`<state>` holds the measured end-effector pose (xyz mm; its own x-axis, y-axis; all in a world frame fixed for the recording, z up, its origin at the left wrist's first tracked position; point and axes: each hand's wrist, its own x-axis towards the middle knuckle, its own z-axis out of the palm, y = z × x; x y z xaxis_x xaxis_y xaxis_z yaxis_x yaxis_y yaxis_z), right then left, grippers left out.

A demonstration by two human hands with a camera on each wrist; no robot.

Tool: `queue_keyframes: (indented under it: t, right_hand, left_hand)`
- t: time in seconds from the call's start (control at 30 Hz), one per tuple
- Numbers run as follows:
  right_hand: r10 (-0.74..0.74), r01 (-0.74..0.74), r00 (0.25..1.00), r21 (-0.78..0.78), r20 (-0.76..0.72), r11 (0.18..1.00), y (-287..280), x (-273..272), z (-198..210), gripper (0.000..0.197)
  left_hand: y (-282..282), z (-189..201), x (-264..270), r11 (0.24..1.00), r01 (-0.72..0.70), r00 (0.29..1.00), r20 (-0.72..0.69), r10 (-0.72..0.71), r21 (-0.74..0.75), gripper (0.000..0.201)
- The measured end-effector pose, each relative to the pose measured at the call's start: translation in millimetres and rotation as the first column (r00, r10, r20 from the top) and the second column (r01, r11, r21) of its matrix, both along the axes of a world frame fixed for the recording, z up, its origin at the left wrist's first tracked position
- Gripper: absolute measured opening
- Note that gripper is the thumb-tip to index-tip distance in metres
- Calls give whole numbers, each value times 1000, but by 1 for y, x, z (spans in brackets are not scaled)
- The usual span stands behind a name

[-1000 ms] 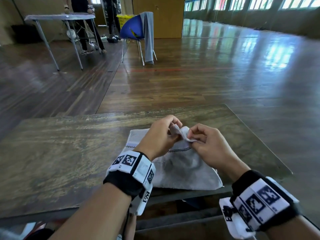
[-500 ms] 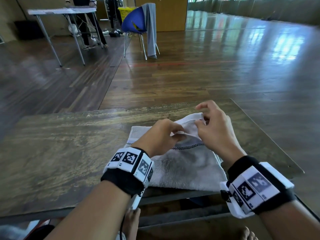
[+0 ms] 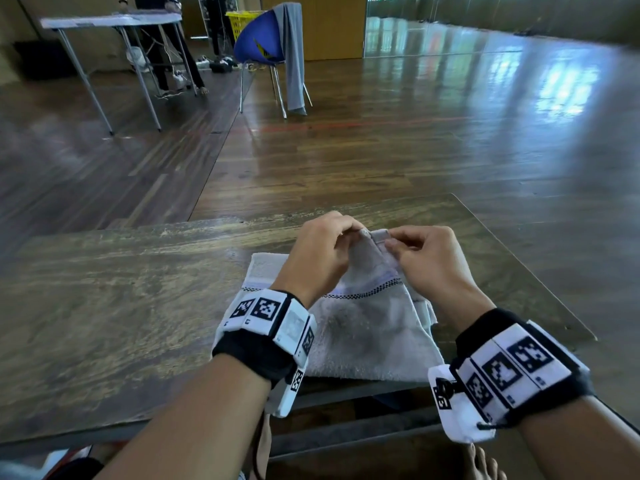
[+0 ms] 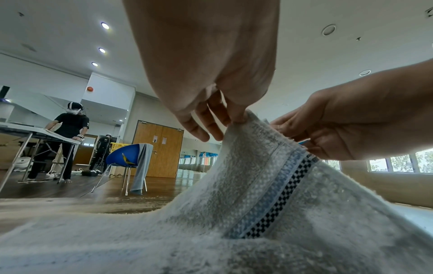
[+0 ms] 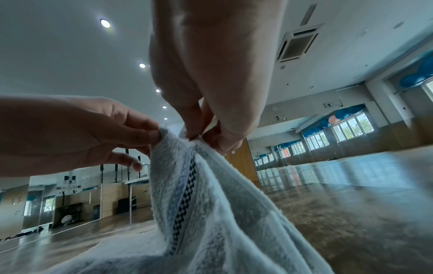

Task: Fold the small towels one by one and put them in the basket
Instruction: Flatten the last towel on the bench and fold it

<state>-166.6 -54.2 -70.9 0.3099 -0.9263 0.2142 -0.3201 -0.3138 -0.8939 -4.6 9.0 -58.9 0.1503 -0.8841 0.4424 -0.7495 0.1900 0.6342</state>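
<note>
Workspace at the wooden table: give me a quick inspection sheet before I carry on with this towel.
Surface: worn wooden table, its near edge under the wrists.
Job's things: one pale towel with a checked stripe, mostly lying flat, one edge lifted. No basket on the table.
Clutter: nothing seen on the table.
Grips: left hand and right hand each pinch the raised towel edge, close together.
Cables: a cord hangs below the left wrist.
Surroundings: blue chair with a grey cloth over it, yellow crate behind, folding table with people standing at it, glossy wooden floor.

Pale towel (image 3: 363,327), black-checkered blue stripe
</note>
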Motion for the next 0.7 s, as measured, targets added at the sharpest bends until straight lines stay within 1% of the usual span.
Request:
queue_keyframes:
  t: [0.03, 0.17, 0.23, 0.37, 0.53, 0.7]
  right_hand:
    - [5, -5, 1000, 9, 9, 1000, 0, 0, 0, 42]
    - [13, -19, 997, 71, 78, 997, 0, 0, 0, 17]
    - [19, -30, 995, 102, 102, 994, 0, 0, 1, 9]
    - [10, -22, 996, 133, 93, 991, -1, -1, -1, 11]
    - [9, -20, 996, 132, 86, 991, -2, -2, 0, 13]
    - [41, -52, 996, 141, 82, 989, 0, -3, 3, 11]
  left_hand:
    - [0, 0, -1, 1000, -5, 1000, -11, 5, -9, 16]
    - [-2, 0, -5, 999, -31, 997, -65, 29, -40, 8]
    - [-3, -1, -6, 998, -39, 996, -80, 34, -53, 6]
    - [-6, -3, -8, 997, -34, 994, -103, 26, -70, 6]
    - [-7, -6, -8, 995, -34, 987, -162, 19, -91, 6]
    - [-7, -7, -9, 995, -19, 988, -157, 4, -94, 5]
